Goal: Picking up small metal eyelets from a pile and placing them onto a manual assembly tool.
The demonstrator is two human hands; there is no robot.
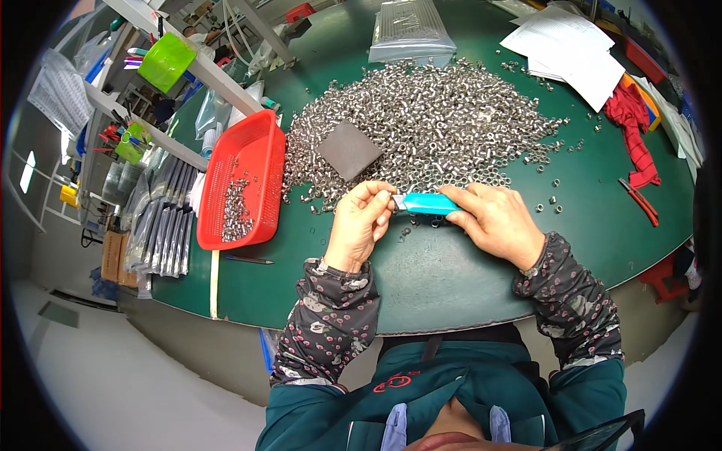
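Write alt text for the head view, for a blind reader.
A person's right hand holds a turquoise knife, its blade end at the left hand, over a green table. Beyond lies a heap of small metal parts; a red basket at left holds more.

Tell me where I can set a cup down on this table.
Bare table: between the sleeves, toward the near edge; also between the right hand and pliers. Crowded: beyond the knife, where the metal pile spreads; at left, where the basket stands.
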